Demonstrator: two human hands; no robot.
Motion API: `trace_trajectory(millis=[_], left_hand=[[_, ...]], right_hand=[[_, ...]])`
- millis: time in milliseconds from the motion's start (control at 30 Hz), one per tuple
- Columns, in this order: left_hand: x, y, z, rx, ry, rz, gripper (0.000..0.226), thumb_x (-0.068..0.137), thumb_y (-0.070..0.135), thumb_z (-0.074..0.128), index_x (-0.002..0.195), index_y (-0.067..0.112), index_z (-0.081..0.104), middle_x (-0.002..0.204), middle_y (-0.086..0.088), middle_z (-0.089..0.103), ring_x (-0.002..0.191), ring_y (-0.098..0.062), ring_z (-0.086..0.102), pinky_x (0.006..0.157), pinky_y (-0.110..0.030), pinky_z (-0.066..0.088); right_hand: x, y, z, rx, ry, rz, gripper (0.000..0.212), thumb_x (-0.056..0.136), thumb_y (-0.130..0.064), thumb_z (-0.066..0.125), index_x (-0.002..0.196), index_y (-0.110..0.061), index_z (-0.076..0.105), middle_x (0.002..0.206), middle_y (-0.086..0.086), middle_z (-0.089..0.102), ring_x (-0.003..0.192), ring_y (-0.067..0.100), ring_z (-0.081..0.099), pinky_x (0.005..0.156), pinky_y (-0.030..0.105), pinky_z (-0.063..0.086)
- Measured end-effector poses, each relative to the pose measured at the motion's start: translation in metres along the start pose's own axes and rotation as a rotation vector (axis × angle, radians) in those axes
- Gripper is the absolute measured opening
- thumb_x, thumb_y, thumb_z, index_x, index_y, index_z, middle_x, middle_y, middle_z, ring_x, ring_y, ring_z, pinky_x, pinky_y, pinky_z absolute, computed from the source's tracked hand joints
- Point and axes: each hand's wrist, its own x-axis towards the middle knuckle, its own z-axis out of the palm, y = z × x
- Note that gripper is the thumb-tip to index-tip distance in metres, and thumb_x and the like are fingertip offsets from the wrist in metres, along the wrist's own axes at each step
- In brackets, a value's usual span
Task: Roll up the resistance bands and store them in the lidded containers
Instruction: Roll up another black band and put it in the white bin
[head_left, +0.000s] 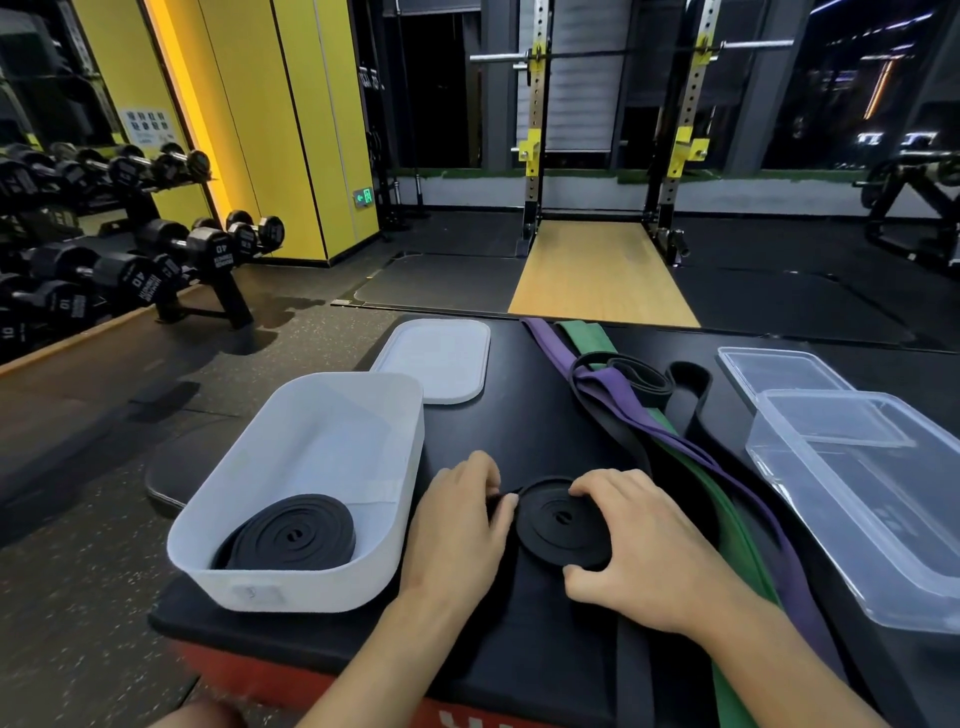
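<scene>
Nearest the lens: both hands are set on a black coil (562, 525) lying flat on the black padded worktop (519, 415), near its front edge. Left hand (457, 519): fingertips are curled against the coil's left rim, apparently pinching the outer tail. Right hand (641, 545): fingers are draped over the top-right of the coil, thumb hooked under the near edge, so the coil is clasped from both sides. Step judged in hand: rolling of this band is finished or all but finished; storage not yet done. Next move judged to call for a firm squeeze so the tail is not sprung loose, then a lift leftward over the wall of the white container (332, 587), just beside the left hand, with the coil set down next to the rolled band (293, 535) already lying inside. Count: containers 2, the white one and a clear container (883, 525) at right, nothing seen in it; lids 2, both off, white lid (434, 358) behind its container, clear lid (774, 371) behind the clear one. Bands rolled: 2 (one stored, one in the hands). Bands loose, overlapping between coil and clear container: purple band (540, 332) 1, green band (587, 338) 1, black loose bands (693, 410) at least 2; exact number cannot be told from the tangle.
</scene>
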Motion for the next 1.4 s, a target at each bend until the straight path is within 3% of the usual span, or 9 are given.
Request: trace_trajectory(millis=[33,100,167,300,500,767,1033,1233,1400], left_hand=[[0.000,0.000,0.000,0.007,-0.020,0.016,0.005,0.103,0.030,0.059,0.105,0.029,0.055,0.096,0.015,0.056,0.096,-0.012,0.051,0.081,-0.029,0.045],[0.000,0.000,0.003,0.048,-0.074,0.087,0.031,0.106,0.025,0.053,0.136,0.035,0.054,0.120,0.014,0.055,0.109,-0.013,0.048,0.091,-0.028,0.046],[0.002,-0.002,0.005,0.096,-0.118,0.140,0.042,0.109,0.022,0.047,0.147,0.039,0.052,0.135,0.016,0.049,0.116,-0.014,0.044,0.096,-0.028,0.046],[0.003,-0.004,0.007,0.166,-0.124,0.166,0.040,0.109,0.022,0.044,0.140,0.040,0.062,0.131,0.019,0.057,0.113,-0.015,0.043,0.098,-0.026,0.045],[0.002,-0.005,0.012,0.060,-0.092,0.145,0.034,0.107,0.024,0.050,0.135,0.032,0.068,0.116,0.016,0.059,0.111,-0.010,0.047,0.098,-0.024,0.046],[0.000,-0.010,0.008,-0.129,-0.019,0.042,0.014,0.100,0.026,0.066,0.102,0.032,0.079,0.093,0.019,0.060,0.089,-0.001,0.061,0.084,-0.023,0.051],[0.001,-0.011,0.010,-0.085,0.012,0.055,0.017,0.101,0.027,0.064,0.108,0.031,0.079,0.098,0.021,0.064,0.098,-0.001,0.056,0.087,-0.021,0.049],[0.002,-0.014,0.012,-0.119,-0.011,0.036,0.018,0.100,0.025,0.065,0.108,0.033,0.079,0.105,0.022,0.065,0.102,-0.002,0.061,0.092,-0.026,0.051],[0.002,-0.016,0.011,-0.274,-0.023,-0.010,0.010,0.091,0.030,0.077,0.099,0.033,0.082,0.104,0.023,0.069,0.102,0.003,0.065,0.091,-0.027,0.055]], right_hand=[[0.000,0.000,0.000,-0.011,-0.007,-0.005,0.084,0.065,-0.069,0.054,0.142,-0.037,0.041,0.130,-0.030,0.041,0.127,-0.001,0.035,0.109,0.024,0.035],[0.000,0.000,0.001,-0.037,-0.025,-0.012,0.100,0.067,-0.070,0.051,0.157,-0.034,0.026,0.139,-0.027,0.038,0.132,0.002,0.031,0.114,0.025,0.031],[0.001,0.000,0.001,-0.068,-0.031,-0.015,0.104,0.069,-0.071,0.048,0.161,-0.032,0.021,0.143,-0.026,0.034,0.135,0.002,0.028,0.114,0.023,0.027],[0.001,-0.001,-0.001,-0.083,-0.034,-0.011,0.101,0.070,-0.072,0.046,0.160,-0.031,0.027,0.143,-0.025,0.032,0.135,0.002,0.027,0.114,0.021,0.021],[-0.002,-0.002,0.002,-0.114,-0.045,0.010,0.100,0.071,-0.073,0.040,0.161,-0.031,0.023,0.153,-0.019,0.014,0.143,0.005,0.015,0.122,0.027,0.013],[-0.004,-0.008,0.002,-0.161,-0.002,0.039,0.099,0.073,-0.074,0.043,0.160,-0.029,0.027,0.137,-0.019,0.027,0.129,0.007,0.027,0.122,0.026,0.014],[-0.001,-0.013,0.002,-0.190,0.025,0.085,0.098,0.072,-0.084,0.043,0.155,-0.032,0.036,0.134,-0.018,0.032,0.125,0.010,0.018,0.123,0.030,0.008],[0.005,-0.007,0.007,-0.191,0.048,0.113,0.106,0.058,-0.102,0.036,0.140,-0.036,0.048,0.123,-0.017,0.041,0.126,0.012,0.040,0.121,0.035,0.016],[0.008,-0.006,0.009,-0.207,0.027,0.122,0.110,0.054,-0.107,0.033,0.138,-0.037,0.044,0.119,-0.017,0.040,0.124,0.011,0.038,0.120,0.036,0.015]])
